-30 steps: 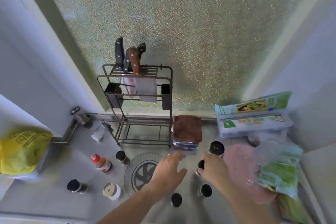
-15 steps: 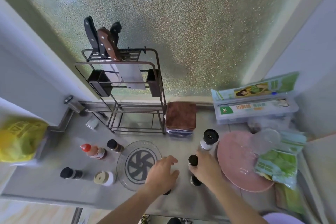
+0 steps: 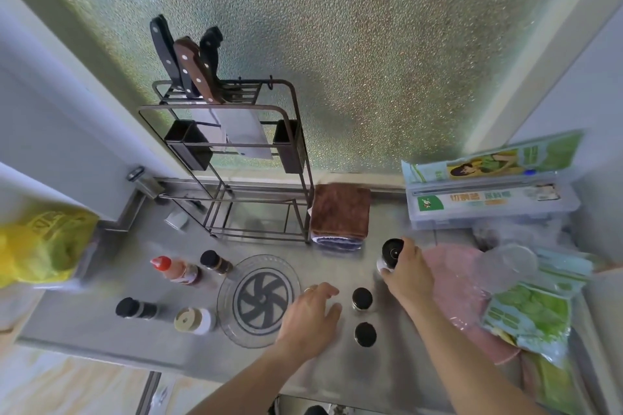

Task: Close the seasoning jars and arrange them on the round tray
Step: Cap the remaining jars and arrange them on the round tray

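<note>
A clear round tray (image 3: 226, 290) with a dark pinwheel centre lies on the steel counter, with nothing on it. My right hand (image 3: 409, 274) grips a white jar with a black lid (image 3: 391, 251) to the right of the tray. My left hand (image 3: 310, 317) hovers open at the tray's right edge. Two small black-lidded jars (image 3: 362, 298) (image 3: 365, 333) stand between my hands. Left of the tray are a red-capped bottle (image 3: 175, 269), a dark-lidded jar (image 3: 215, 261), a lying black-capped jar (image 3: 135, 308) and a beige-lidded jar (image 3: 194, 320).
A metal knife rack (image 3: 232, 158) stands behind the tray, with a folded brown cloth (image 3: 340, 209) beside it. A pink plate (image 3: 455, 280), green packets (image 3: 529, 313) and a film box (image 3: 488, 202) crowd the right. A yellow bag (image 3: 40, 246) sits far left.
My right hand has let go of the small black-lidded jar and moved back-right onto the taller white jar. My left hand has stayed near the tray's right edge.
</note>
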